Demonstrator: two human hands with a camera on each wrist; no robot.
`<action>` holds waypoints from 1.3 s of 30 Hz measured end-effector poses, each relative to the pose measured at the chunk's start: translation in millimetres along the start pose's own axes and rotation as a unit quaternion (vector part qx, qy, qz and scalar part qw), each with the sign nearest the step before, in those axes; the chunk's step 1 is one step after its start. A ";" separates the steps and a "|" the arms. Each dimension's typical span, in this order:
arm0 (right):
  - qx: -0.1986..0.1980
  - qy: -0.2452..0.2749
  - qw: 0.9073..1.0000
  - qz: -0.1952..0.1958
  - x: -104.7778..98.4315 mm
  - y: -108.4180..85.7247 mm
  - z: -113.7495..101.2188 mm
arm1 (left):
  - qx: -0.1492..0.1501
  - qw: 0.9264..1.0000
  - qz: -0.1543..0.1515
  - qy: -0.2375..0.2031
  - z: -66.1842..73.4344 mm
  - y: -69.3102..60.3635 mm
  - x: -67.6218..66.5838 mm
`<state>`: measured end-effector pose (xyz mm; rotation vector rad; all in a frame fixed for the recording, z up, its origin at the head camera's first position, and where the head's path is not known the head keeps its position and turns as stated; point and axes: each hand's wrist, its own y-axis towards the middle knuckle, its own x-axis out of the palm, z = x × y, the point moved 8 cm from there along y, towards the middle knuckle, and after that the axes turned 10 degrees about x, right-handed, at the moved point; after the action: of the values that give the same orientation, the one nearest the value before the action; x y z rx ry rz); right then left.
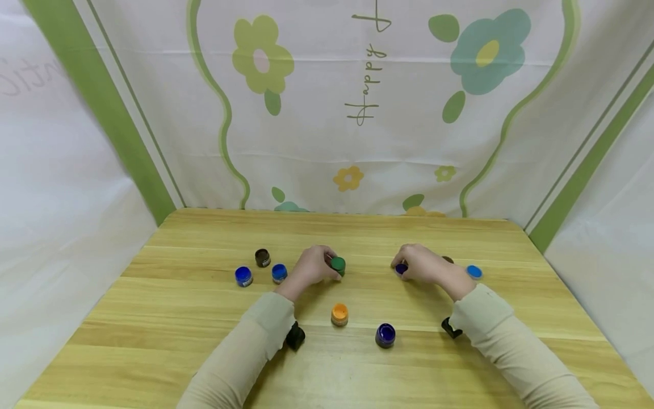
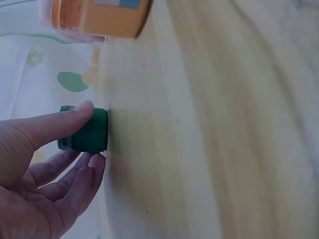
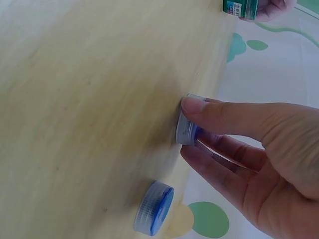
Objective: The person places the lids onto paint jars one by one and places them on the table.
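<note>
My left hand (image 1: 310, 267) holds a small green paint jar (image 1: 338, 264) between thumb and fingers, its base at the tabletop in the left wrist view. To the right, my right hand (image 1: 421, 264) pinches a round jar lid (image 3: 186, 128) with a clear side and dark blue inside, close to the table. Beside that hand lie a bright blue lid (image 1: 474, 272) and a brown lid (image 1: 448, 259) partly hidden behind the wrist. Nearer me, between the arms, stand an orange paint jar (image 1: 339, 314) and a dark violet-blue paint jar (image 1: 385, 335), both uncovered.
Left of my left hand stand a brown paint jar (image 1: 263, 258) and two blue paint jars, one farther left (image 1: 243, 276) and one nearer the wrist (image 1: 279, 273). The wooden table (image 1: 168, 318) ends at a flower-printed curtain (image 1: 317, 130).
</note>
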<state>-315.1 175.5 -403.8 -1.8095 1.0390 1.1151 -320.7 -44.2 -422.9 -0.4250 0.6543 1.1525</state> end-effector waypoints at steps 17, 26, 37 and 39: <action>0.000 -0.001 1.000 -0.005 -6.7 -6.9 -5.9 | 0.007 1.000 0.003 0.000 14.6 -13.0 -15.7; -0.021 -0.002 1.000 0.007 -17.0 -12.9 -14.6 | 0.033 0.999 0.026 -0.031 21.9 -23.8 -25.7; -0.058 -0.018 0.998 0.020 -21.7 -23.5 -31.8 | 0.088 0.995 -0.006 -0.052 56.4 -45.1 -10.9; -0.060 -0.020 0.998 0.018 -21.4 -24.6 -33.6 | 0.093 0.994 -0.018 -0.051 62.1 -48.1 -5.8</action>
<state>-288.6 160.2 -368.3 -1.8597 1.0039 1.2554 -261.5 -27.0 -373.9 -0.2168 0.6552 1.0606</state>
